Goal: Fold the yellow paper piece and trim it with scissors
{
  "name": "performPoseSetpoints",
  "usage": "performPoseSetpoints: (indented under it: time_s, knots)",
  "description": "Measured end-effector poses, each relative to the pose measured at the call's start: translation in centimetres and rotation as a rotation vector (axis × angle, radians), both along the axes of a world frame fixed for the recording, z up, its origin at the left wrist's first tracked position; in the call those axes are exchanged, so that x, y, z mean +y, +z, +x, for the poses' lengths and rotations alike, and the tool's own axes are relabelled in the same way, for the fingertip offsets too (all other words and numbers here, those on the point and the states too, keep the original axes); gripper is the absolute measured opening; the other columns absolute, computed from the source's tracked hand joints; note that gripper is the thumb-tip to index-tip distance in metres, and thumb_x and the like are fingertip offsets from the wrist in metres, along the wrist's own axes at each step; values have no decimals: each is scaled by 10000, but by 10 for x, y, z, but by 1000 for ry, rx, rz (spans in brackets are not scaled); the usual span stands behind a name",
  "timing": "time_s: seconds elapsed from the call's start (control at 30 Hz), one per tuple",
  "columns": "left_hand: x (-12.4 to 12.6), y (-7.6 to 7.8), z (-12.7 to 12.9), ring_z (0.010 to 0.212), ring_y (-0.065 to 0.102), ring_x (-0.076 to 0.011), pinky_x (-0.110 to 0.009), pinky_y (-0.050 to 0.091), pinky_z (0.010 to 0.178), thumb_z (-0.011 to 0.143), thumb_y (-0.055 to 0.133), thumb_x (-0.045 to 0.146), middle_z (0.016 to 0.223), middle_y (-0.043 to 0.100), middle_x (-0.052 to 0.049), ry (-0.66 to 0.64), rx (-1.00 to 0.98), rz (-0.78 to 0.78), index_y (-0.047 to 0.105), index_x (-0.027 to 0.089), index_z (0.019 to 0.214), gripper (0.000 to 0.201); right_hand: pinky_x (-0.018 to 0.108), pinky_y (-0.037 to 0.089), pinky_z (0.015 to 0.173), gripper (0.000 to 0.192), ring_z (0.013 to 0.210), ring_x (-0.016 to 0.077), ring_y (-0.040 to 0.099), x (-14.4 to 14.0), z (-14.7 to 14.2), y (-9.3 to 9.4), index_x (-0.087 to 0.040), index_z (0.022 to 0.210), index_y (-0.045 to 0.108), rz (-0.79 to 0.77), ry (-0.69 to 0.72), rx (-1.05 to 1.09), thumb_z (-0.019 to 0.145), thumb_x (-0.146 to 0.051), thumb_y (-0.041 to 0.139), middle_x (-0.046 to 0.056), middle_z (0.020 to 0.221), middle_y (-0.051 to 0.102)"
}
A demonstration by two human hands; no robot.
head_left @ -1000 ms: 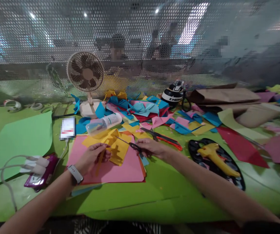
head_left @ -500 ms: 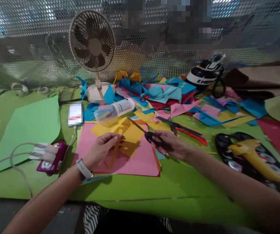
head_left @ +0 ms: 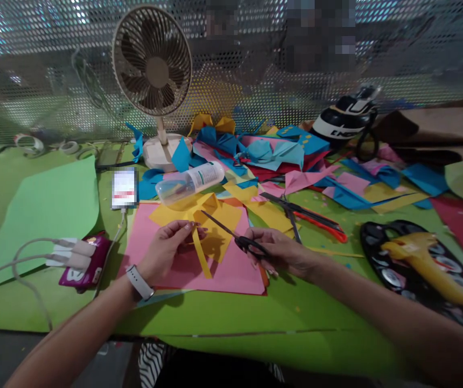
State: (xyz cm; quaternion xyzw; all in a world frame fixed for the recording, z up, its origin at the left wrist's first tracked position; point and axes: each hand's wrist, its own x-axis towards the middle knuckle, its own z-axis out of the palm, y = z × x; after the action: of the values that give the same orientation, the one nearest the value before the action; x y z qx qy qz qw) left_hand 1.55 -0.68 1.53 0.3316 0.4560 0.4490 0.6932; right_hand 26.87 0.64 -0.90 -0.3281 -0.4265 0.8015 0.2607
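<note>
While your left hand [head_left: 167, 250] pinches a yellow paper strip [head_left: 200, 253], your right hand [head_left: 280, 252] grips black scissors [head_left: 235, 240]. Their blades are nearly closed. The bottle [head_left: 189, 183] label is unreadable.

Craft workshop bench, shared room.
Coloured paper scraps [head_left: 255, 156] are littering a green table [head_left: 223, 318]; desk fan [head_left: 153, 64] and glue gun [head_left: 429, 264] are sitting beside a perforated screen [head_left: 417, 54].
</note>
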Motion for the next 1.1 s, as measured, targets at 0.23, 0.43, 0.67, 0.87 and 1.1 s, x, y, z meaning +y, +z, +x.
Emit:
performPoseSetpoints:
  time_s: [0.23, 0.43, 0.67, 0.87, 1.1]
  knots:
    - [0, -3, -1, 904, 679, -178, -287, 522, 784, 758, 723, 316, 897, 730, -54, 16, -7, 33, 615, 162, 879, 223, 110, 356, 300, 352, 326, 31, 483, -2, -2, 4, -146, 771, 542, 27, 7, -34, 688, -403, 767, 7, 602, 679]
    - [-1, -2, -1, 897, 684, -182, -292, 532, 777, 736, 745, 274, 863, 733, -53, 27, -34, -15, 589, 166, 880, 239, 109, 328, 270, 408, 292, 23, 438, -4, 0, 7, -151, 735, 529, 2, -13, -21, 623, -435, 800, -12, 544, 651]
    - [0, -4, -1, 674, 642, -89, -197, 511, 636, 710, 764, 287, 770, 688, 7, 25, 17, -2, 631, 163, 849, 229, 111, 310, 255, 426, 264, 27, 412, -3, 0, 8, -165, 704, 493, 59, 8, -201, 616, -453, 794, -30, 480, 619]
    - [-3, 2, -1, 614, 628, -110, -240, 514, 594, 788, 681, 347, 731, 654, 7, -90, 43, 35, 570, 176, 812, 206, 106, 307, 278, 408, 289, 21, 415, -3, 1, 8, -165, 735, 500, 100, 42, -250, 674, -484, 747, -42, 502, 612]
    - [-6, 1, 0, 491, 554, -74, -187, 445, 494, 809, 657, 350, 628, 610, 31, -154, 70, 96, 556, 183, 865, 203, 110, 316, 293, 405, 306, 23, 426, -6, -1, 11, -172, 745, 493, 85, 66, -309, 680, -481, 746, -45, 511, 613]
